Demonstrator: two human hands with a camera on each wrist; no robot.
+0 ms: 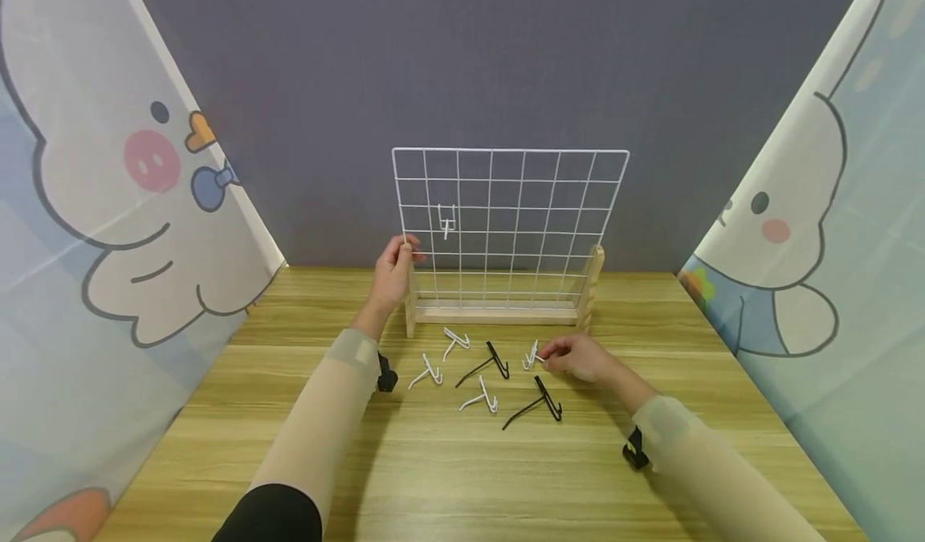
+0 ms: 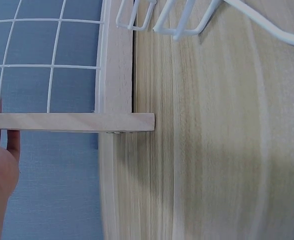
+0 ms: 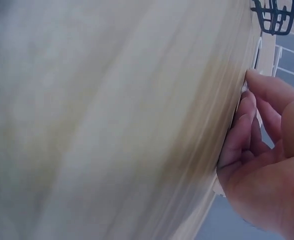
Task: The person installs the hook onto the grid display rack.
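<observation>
A white wire grid (image 1: 506, 150) stands upright in a wooden stand (image 1: 499, 315). My left hand (image 1: 393, 275) grips the stand's left post (image 2: 72, 121) near its top, thumb in front and fingers behind. One white hook (image 1: 447, 225) hangs on the grid's left part. Down on the table, before the stand's right end, my right hand (image 1: 578, 356) pinches another white hook (image 1: 533, 355) between thumb and fingertips. In the right wrist view the fingers (image 3: 239, 132) hide most of that hook.
Left of the right hand lie three loose white hooks, among them one white hook (image 1: 487, 397) at the front. Two longer black hooks (image 1: 548, 400) lie between them and the hand. The wooden table (image 1: 433, 478) meets a grey back wall (image 1: 325, 124).
</observation>
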